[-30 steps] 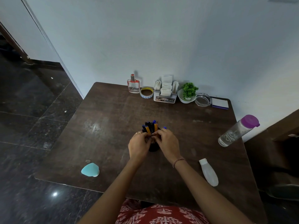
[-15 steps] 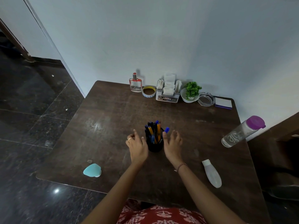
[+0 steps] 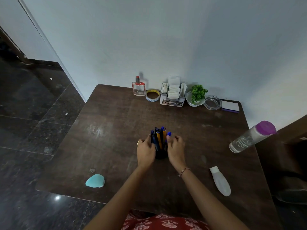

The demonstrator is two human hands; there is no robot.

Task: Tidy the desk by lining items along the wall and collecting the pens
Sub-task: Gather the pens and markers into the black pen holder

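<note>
Centre frame, left hand and right hand clasp the pen cup; next, it probably needs carrying upright to the wall at the top.

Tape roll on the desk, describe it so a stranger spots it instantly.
Follow the row at the far edge of the desk, by the wall. Second from left, between perfume bottle and grey organiser, lies the tape roll: the only yellow-rimmed ring.

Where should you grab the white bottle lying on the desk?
Across its wide middle, from above. The white bottle lies flat on its side, cap end pointing away, so fingers can wrap round the body. The right hand, now at the pen holder, is nearest.
</note>
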